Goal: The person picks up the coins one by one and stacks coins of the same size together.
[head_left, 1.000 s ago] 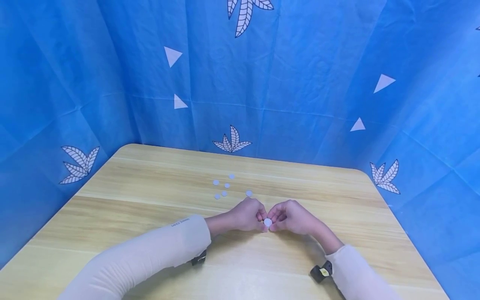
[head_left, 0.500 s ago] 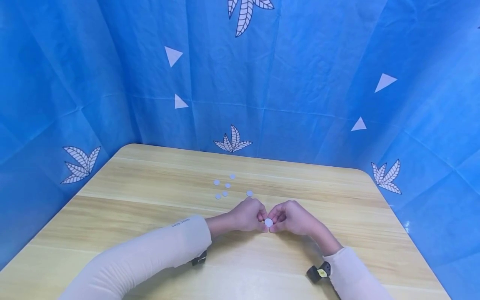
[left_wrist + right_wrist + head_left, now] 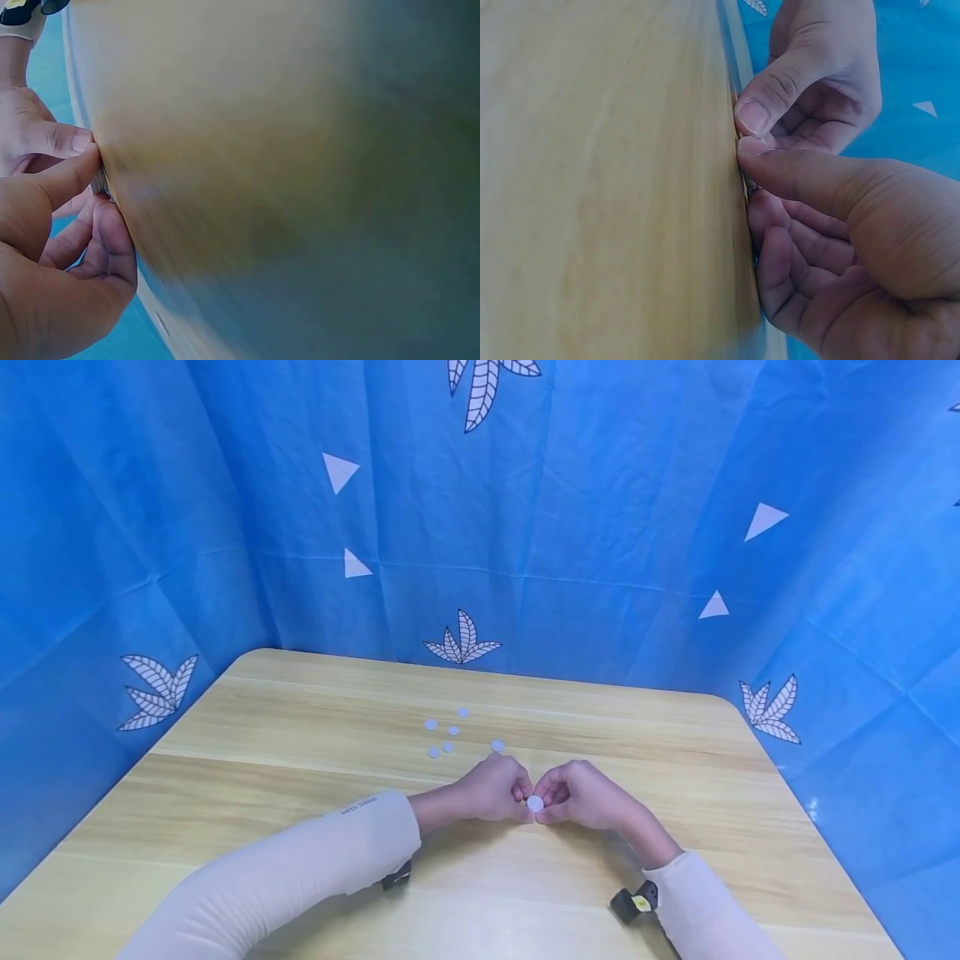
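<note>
In the head view both hands meet around a small stack of coin-like discs (image 3: 535, 803), whose pale round top shows between the fingertips. My left hand (image 3: 489, 789) pinches it from the left with thumb and fingers. From the right, my right hand (image 3: 588, 797) pinches it the same way. The left wrist view shows thin layered edges of the stack (image 3: 99, 181) low at the table surface between the fingers. Thumbs and fingers cover most of its side in the right wrist view. A single disc (image 3: 497, 746) lies flat just beyond the left knuckles.
Several loose discs (image 3: 447, 747) lie scattered flat on the wooden table (image 3: 300, 727), farther back and left of the hands. A blue patterned curtain (image 3: 600, 527) surrounds the table's back and sides. Dark camera mounts (image 3: 633, 903) sit at the wrists.
Both hands stay at the stack with hardly any motion. The head view has shifted very slightly; the loose discs lie as before.
</note>
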### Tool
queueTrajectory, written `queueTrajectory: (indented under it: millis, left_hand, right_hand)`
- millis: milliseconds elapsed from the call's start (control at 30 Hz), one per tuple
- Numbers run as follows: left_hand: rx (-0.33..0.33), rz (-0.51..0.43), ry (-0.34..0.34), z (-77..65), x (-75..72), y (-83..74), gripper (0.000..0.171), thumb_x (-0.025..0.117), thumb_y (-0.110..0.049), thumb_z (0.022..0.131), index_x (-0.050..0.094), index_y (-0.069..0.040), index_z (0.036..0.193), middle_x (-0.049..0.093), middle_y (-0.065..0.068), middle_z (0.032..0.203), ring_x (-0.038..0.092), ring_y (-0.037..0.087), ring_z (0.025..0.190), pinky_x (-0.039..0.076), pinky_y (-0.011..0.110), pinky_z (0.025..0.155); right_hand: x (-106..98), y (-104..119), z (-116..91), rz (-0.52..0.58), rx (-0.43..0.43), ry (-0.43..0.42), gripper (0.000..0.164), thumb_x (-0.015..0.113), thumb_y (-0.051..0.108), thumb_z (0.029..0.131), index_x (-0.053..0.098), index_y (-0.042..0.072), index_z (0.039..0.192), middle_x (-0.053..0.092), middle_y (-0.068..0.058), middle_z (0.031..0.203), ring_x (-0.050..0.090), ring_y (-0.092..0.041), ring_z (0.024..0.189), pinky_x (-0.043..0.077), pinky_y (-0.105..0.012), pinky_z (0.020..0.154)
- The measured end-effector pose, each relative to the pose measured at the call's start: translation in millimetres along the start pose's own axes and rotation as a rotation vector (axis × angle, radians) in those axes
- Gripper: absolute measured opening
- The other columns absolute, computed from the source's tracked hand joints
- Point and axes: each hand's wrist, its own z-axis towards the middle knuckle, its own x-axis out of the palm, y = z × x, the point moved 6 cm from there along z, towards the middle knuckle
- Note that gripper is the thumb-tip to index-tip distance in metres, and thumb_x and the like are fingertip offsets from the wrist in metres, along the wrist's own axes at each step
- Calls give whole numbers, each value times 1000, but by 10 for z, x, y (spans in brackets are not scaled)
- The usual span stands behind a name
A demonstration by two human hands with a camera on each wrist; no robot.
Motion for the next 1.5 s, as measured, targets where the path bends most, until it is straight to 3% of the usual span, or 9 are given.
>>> queueTrajectory:
  millis: [200,533,1167,1500]
  left_hand:
    - [-3,9,15,-11,-51,-12,26,90,-12,79,76,-3,99,69,-2,85,61,7,78,53,18,73]
    - [12,17,-38,16,-284,19,27,86,-6,80,76,0,105,73,2,90,64,10,83,55,22,78]
    - [-70,116,-161,46,-739,411,22,82,-7,86,76,-2,106,69,1,91,62,15,87,55,32,85]
    - [-44,130,-180,53,-960,660,23,81,-6,86,76,1,107,72,4,92,66,17,90,55,34,91]
  right_hand:
    - [3,3,3,-3,2,3,15,85,9,83,75,9,94,73,5,84,69,-11,77,59,-26,70]
    - [2,-3,6,-7,6,2,16,86,11,83,74,9,93,72,4,84,67,-13,78,57,-25,71]
    - [-10,14,-5,-23,21,-16,17,86,9,82,74,8,94,71,3,83,65,-15,78,55,-25,70]
    - [-12,-6,1,-16,27,-18,17,86,9,81,74,9,93,70,3,83,64,-15,78,54,-25,69]
